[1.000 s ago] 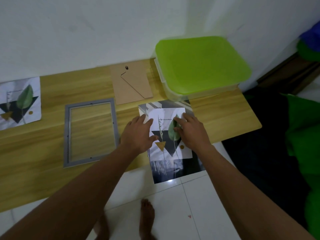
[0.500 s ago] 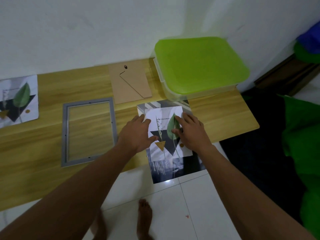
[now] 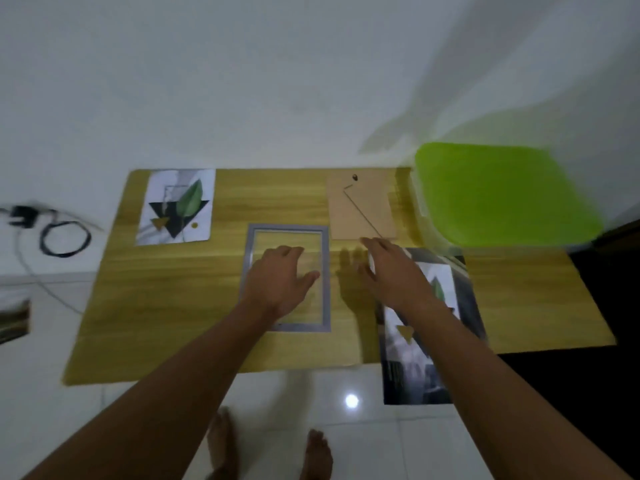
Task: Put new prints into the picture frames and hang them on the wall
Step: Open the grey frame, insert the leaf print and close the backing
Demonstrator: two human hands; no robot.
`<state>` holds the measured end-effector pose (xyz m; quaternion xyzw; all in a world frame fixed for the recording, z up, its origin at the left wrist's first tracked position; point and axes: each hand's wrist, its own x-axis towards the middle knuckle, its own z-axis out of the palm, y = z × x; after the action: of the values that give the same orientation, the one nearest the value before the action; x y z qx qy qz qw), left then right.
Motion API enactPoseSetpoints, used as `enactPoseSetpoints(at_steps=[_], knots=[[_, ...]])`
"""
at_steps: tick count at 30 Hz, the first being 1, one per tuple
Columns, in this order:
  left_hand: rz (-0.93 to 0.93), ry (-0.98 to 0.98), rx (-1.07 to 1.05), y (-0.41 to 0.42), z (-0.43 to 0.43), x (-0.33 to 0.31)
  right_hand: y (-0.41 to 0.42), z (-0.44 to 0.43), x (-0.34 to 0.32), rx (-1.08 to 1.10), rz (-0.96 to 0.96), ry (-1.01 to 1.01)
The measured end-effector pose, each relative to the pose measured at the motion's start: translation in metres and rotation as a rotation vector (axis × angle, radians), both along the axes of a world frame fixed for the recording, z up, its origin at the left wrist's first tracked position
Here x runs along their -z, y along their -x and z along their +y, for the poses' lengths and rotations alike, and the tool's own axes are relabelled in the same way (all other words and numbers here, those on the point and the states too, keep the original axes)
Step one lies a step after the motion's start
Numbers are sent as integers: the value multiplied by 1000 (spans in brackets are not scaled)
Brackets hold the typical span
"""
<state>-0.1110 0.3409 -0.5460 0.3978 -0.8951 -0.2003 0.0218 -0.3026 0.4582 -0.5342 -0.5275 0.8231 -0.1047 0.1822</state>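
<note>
head | frame [image 3: 287,227] flat on surface [image 3: 173,306], long axis running away from person, directly under left hand [image 3: 280,282], open, fingers relaxed | right hand [image 3: 391,271] open, empty, just short of backing board [image 3: 360,209] | prints [image 3: 445,275] under right forearm

Wooden table [image 3: 166,306] against white wall [image 3: 242,81]. Green-lidded plastic box [image 3: 502,195] on table's far right corner, blurred. White tiled floor [image 3: 381,427] with bright light reflection [image 3: 351,400]. Black cable [image 3: 64,239] looped on floor left of table, black plug [image 3: 22,216] just beside it.
</note>
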Motion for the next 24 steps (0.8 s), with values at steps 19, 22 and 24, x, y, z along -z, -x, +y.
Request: enactPoseSetpoints(at_steps=[19, 22, 24], knots=[[17, 7, -291, -189, -242, 44, -203, -287, 45, -178, 44, -28], [-38, -2, -319, -197, -253, 55, -216, -297, 58, -173, 92, -78], [-11, -21, -358, -200, -256, 59, -224, -297, 64, -181, 91, -122]])
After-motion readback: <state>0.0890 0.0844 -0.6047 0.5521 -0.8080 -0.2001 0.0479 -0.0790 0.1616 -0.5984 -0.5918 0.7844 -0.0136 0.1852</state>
